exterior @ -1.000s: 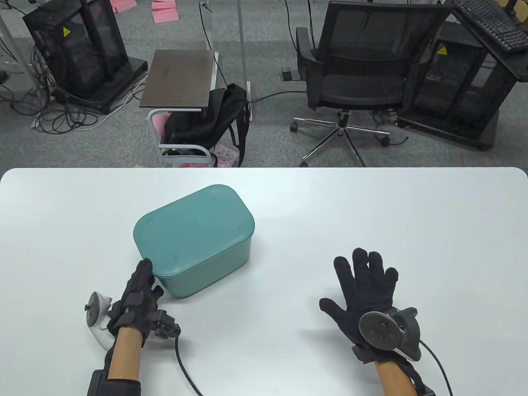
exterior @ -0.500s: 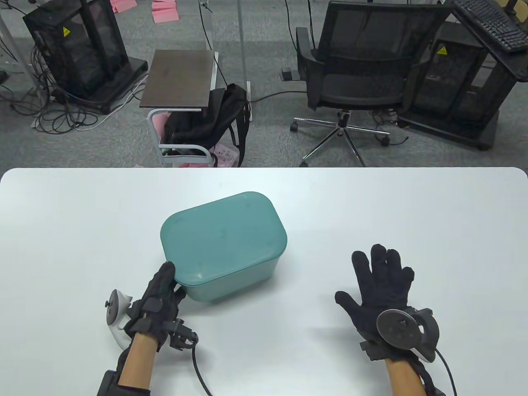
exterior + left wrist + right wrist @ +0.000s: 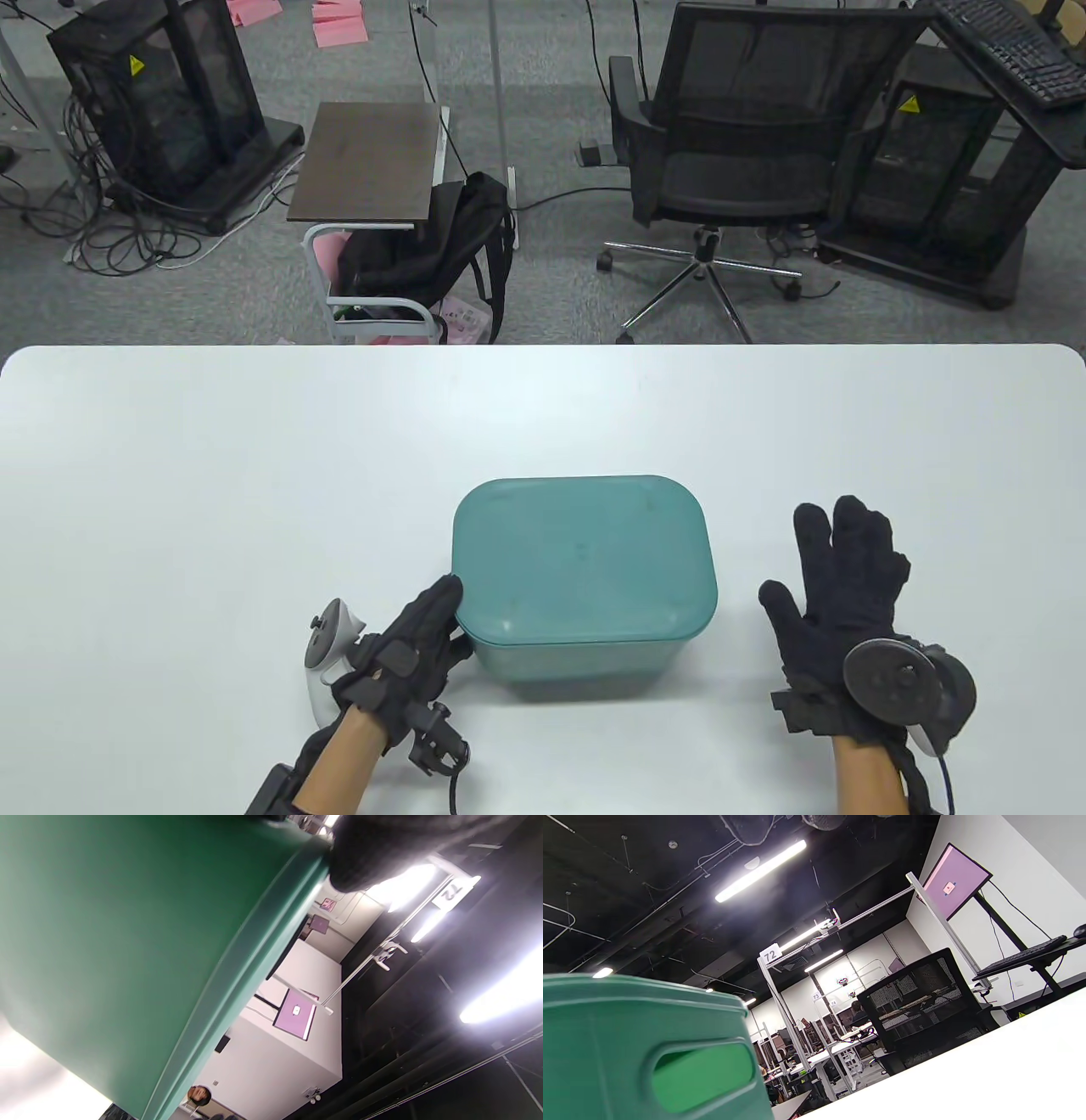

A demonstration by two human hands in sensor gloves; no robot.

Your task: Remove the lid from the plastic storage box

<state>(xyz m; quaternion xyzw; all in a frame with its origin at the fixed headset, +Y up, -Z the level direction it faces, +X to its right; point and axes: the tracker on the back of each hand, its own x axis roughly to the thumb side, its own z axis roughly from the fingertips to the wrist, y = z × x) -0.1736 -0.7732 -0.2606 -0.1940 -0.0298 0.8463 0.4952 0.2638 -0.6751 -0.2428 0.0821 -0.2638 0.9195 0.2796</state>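
- We see an office-like lab behind a white bench (image 3: 170, 441): grey carpet, a black mesh office chair (image 3: 747, 144), a small side table with a black backpack (image 3: 441, 246) hanging by it, and dark equipment racks with loose cables.
- The teal, round-cornered plastic storage box (image 3: 585, 671) sits on the bench near its front edge, between our two hands, long side facing us. Its flat teal plastic lid (image 3: 584, 556) is on and looks fully seated; in the left wrist view the lid's rim overlaps the box wall as a smooth band.
- Our black-gloved left hand (image 3: 407, 658) is closed around the box's near-left corner, fingertips up on the lid's edge and thumb side against the wall.
- Our black-gloved right hand (image 3: 844, 586) lies with fingers spread and apart, just beside the box's right end, holding nothing and not touching it.
- The right wrist view shows a recessed oval handle (image 3: 702, 1075) moulded into the box's end wall.
- We judge the box light, so it may ride up with the lid unless one hand pins it by the wall or handle recess.
- The plastic looks stiff yet slightly flexible, smooth and likely slippery under glove fabric; not fragile.
- We judge the best hold to be under the overhanging lid rim at a corner or short end, peeling upward while the other hand steadies the body.
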